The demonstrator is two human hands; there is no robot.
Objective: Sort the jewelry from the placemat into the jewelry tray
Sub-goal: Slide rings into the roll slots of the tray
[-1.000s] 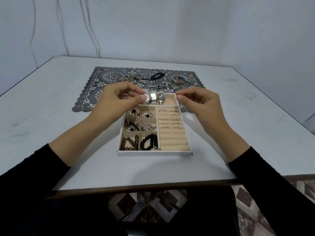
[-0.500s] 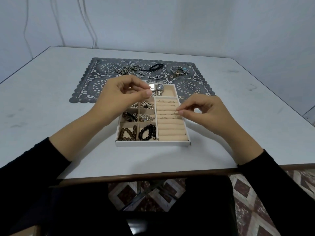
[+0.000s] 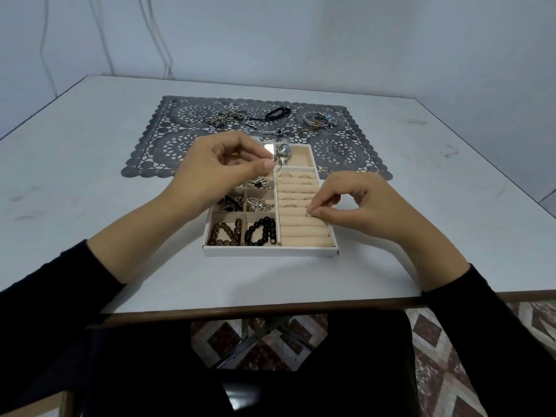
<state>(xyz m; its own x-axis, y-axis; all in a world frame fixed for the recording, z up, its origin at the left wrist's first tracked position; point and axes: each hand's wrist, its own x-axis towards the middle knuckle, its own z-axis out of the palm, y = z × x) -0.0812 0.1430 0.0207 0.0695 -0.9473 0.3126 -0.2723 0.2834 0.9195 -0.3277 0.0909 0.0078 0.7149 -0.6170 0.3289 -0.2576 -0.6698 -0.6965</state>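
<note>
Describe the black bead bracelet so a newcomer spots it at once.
Find the white jewelry tray with beige lining on the pale table. In its nearest row of small square compartments, take the one beside the ring rolls. The glossy black round-bead bracelet lies there, darker than the brown-bead bracelet on its left.

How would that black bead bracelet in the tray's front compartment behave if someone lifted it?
Probably floppy: the black bead bracelet lies slumped in a loose curl, so it would likely droop when lifted. Its round, glossy beads look slippery and might roll if dropped on the table.
</note>
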